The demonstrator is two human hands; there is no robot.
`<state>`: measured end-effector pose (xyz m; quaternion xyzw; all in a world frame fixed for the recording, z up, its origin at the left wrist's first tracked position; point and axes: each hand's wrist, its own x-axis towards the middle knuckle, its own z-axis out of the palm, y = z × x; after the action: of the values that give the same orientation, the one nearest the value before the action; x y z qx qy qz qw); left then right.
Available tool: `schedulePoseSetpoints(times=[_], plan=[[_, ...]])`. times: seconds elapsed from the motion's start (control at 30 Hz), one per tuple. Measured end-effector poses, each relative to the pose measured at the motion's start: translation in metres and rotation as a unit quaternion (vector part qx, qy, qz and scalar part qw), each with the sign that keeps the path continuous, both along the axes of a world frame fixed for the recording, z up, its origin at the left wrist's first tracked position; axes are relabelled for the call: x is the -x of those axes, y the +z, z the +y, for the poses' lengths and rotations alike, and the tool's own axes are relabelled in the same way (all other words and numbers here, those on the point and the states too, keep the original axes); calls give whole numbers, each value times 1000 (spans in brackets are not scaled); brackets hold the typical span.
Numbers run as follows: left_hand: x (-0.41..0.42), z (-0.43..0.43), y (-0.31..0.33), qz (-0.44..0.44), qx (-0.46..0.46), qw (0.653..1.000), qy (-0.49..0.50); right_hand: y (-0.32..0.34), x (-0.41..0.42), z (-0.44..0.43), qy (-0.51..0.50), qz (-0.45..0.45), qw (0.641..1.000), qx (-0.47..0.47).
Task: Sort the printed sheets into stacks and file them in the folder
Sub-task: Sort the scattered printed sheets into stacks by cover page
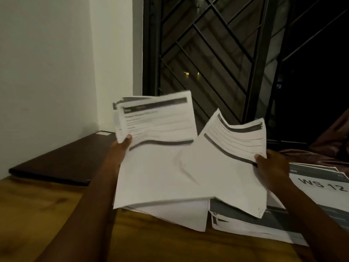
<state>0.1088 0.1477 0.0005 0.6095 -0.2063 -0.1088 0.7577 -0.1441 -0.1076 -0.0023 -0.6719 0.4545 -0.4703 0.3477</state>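
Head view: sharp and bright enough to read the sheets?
Head view: dim, warm indoor light; the lifted sheets are motion-blurred, their body text unreadable; only the heading WS 12 on the right stack reads; the window is dark, no glare.

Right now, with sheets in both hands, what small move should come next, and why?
Probably lower the right-hand sheets onto a stack on the table. The left hand grips the left-hand sheets and the right hand its own, both above the table, so neither is free to sort. Blurred print hides which stack matches.
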Motion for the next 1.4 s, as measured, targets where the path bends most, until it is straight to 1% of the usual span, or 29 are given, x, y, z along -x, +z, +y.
schedulePoseSetpoints(times=[0.07,0.13,0.17,0.2,0.3,0.4,0.47,0.53,0.6,0.63,0.67,0.7,0.73,0.77,0.8,0.83,0.87,0.9,0.93,1.0,1.07,1.13,1.2,1.27,1.33,1.4], plan=[[-10,10,-3,51,60,997,3,-2,-3,-1,-14,35,999,0],[-15,14,-7,113,101,988,-11,-2,-14,5,6,56,998,0],[-19,16,-8,110,100,989,-10,-1,-22,10,25,56,998,-6],[-18,18,-6,93,81,992,-7,-1,-30,16,46,54,997,-14],[-26,17,-3,32,3,999,6,-4,-57,39,99,62,993,-21],[-25,13,-3,20,21,1000,10,-11,-77,60,142,54,988,-15],[-8,8,3,31,27,999,-9,-18,-85,68,158,54,986,-8],[-13,1,-5,1,7,1000,-13,-27,-88,72,163,92,982,30],[-18,-3,-10,-19,-28,999,-37,-27,-85,70,121,162,973,112],[-17,-5,-10,-26,-40,998,-36,-23,-82,67,97,163,970,151],[-13,-4,-8,-41,-51,998,-24,-17,-78,64,88,132,972,175],[-10,-5,-8,-56,-64,996,-14,-8,-74,63,111,69,980,147],[-11,-7,-8,-64,-74,995,-8,2,-70,65,169,-6,984,62],[-13,-9,-10,-72,-78,994,-11,10,-66,67,247,-66,966,-47],[-16,-11,-13,-78,-83,993,-13,14,-62,68,303,-83,940,-135],[-18,-13,-15,-75,-83,994,-17,15,-60,69,336,-70,923,-175],[-20,-15,-18,-68,-77,994,-24,13,-60,70,349,-50,919,-177],[-17,-14,-18,-56,-70,996,-31,11,-59,70,347,-39,924,-155],[-9,-14,-16,-40,-55,997,-35,8,-59,70,329,-26,937,-120],[2,-13,-14,-7,-41,998,-50,6,-61,66,266,-9,962,-63],[2,-15,-17,10,-33,998,-48,6,-57,55,211,-15,976,-45],[3,-15,-17,16,-32,999,-38,6,-45,40,130,-13,991,-2],[0,-14,-17,21,-30,999,-30,6,-27,24,45,-12,998,40],[-7,-9,-16,27,6,999,-34,3,-10,12,-14,9,999,47],[-12,-2,-14,71,74,993,-64,-3,-6,5,-14,46,998,27],[-15,5,-13,139,165,973,-81,-8,-14,8,36,82,996,-6]])
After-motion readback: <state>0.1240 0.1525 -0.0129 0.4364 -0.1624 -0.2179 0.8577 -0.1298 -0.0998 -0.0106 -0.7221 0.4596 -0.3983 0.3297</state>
